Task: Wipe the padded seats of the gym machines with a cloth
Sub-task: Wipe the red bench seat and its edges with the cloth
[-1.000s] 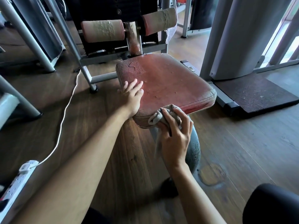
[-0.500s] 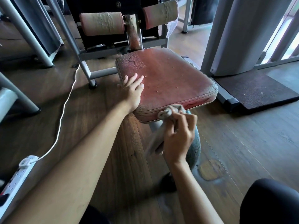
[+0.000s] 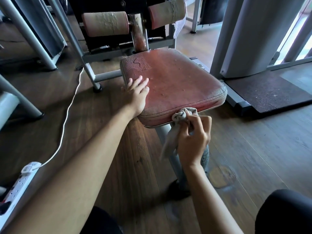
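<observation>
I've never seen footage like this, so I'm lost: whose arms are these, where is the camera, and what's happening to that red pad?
The camera sits on a person's head, looking forward and down, so both arms are the wearer's own. The red pad is a gym machine's padded seat, beaded with droplets. The left hand rests flat on its left edge. The right hand grips a bunched grey cloth against the seat's front edge. A white power strip lies on the floor.

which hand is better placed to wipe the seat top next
Right, probably. The right hand grips the cloth against the front edge of the seat, just below its wet top. The left hand rests flat on the seat, holding nothing.
</observation>
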A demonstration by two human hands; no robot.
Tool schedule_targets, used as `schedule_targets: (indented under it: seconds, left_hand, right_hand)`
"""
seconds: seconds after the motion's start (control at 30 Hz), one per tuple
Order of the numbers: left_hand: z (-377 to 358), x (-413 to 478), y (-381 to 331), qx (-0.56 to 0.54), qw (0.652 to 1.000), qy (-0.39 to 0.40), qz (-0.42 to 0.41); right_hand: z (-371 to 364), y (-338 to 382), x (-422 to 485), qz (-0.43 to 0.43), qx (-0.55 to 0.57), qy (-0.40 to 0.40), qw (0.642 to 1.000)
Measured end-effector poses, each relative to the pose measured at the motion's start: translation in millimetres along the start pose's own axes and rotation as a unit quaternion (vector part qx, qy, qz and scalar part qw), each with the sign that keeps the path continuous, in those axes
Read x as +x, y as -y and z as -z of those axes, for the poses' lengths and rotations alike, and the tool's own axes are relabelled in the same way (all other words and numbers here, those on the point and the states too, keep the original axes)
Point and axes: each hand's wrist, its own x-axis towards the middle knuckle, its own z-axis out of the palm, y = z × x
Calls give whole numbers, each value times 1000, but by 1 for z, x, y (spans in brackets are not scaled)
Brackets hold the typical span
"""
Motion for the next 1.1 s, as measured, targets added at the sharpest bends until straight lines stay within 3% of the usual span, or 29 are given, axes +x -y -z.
schedule_targets:
  seconds: [0.23, 0.4, 0.53, 0.73, 0.83, 1.0, 1.1]
  left_hand:
    - [-1, 0, 1, -8, 1000, -10, 3]
    - [0, -1, 1, 14, 1000, -8, -5]
    - [10, -2, -11, 145, 989, 26, -11]
    - [-6, -2, -41, 150, 987, 63, 13]
    - [-10, 0, -37, 174, 983, 51, 7]
    - [-11, 2, -34, 172, 984, 44, 5]
    - [-10, 2, -32, 165, 985, 39, 1]
  right_hand:
    - [-12, 23, -23, 78, 6, 70, 994]
    - [8, 3, 14, -12, -5, 36, 999]
    - [16, 4, 17, -35, 2, 49, 998]
    - [29, -26, 83, -133, 0, -60, 989]
    - [21, -20, 74, -101, 1, -65, 993]
    - [-1, 9, 10, -6, 39, 52, 998]
    - [10, -9, 25, 32, 24, 65, 997]
